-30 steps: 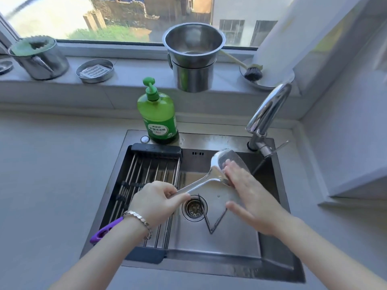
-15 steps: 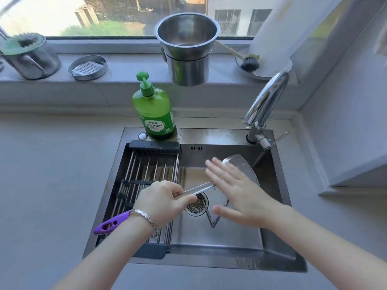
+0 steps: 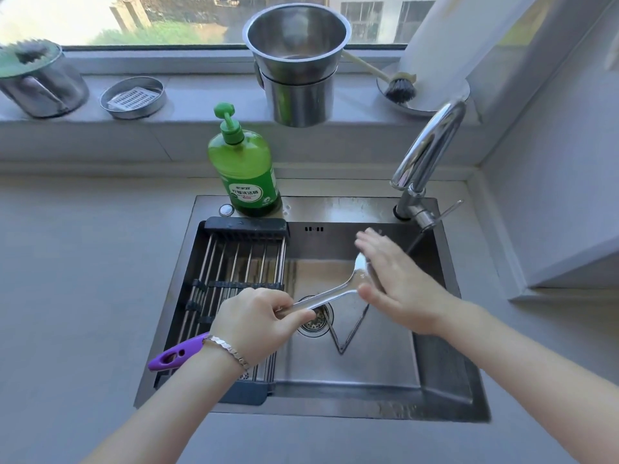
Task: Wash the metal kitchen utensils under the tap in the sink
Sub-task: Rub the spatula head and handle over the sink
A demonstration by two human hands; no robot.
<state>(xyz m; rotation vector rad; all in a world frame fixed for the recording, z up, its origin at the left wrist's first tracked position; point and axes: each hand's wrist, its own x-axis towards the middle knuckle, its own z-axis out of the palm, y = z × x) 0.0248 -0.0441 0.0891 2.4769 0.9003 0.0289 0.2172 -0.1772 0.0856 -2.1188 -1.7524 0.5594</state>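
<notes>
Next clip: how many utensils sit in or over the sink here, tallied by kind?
Metal spatula, gripped by the left hand: 1
V-shaped metal tongs on the sink floor: 1
Purple-handled tool on the drying rack: 1
Total: 3

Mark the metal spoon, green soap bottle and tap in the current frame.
metal spoon (image 3: 325,296): head view, on the bare middle of the handle.
green soap bottle (image 3: 244,165): head view, on the body above the label.
tap (image 3: 430,144): head view, on the curved spout.
</notes>
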